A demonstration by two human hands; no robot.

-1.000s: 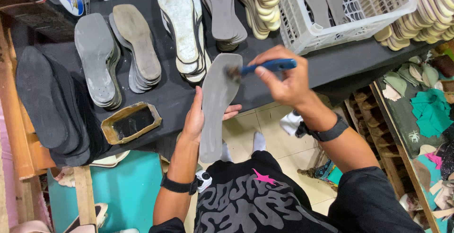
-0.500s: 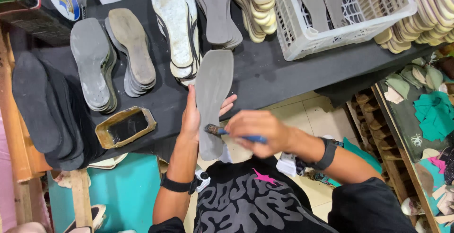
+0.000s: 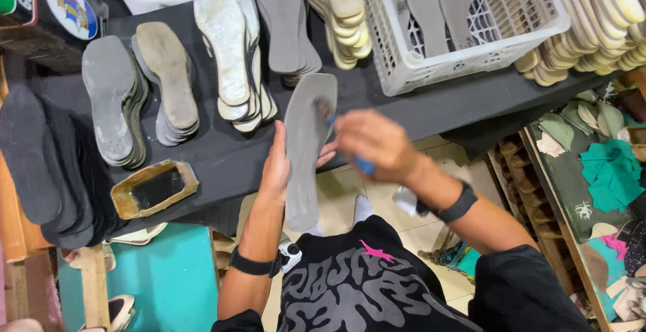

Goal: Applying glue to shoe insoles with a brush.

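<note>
While our left hand (image 3: 276, 170) grips the long grey foam insole (image 3: 306, 147), our right hand (image 3: 373, 145) pinches a blurred blue-handled brush (image 3: 363, 165), bristles hidden.

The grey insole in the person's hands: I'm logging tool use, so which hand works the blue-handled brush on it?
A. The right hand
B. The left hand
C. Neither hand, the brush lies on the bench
A: the right hand grips the blue-handled brush with its bristles on the grey insole, while the left hand holds that insole from the side.
</note>
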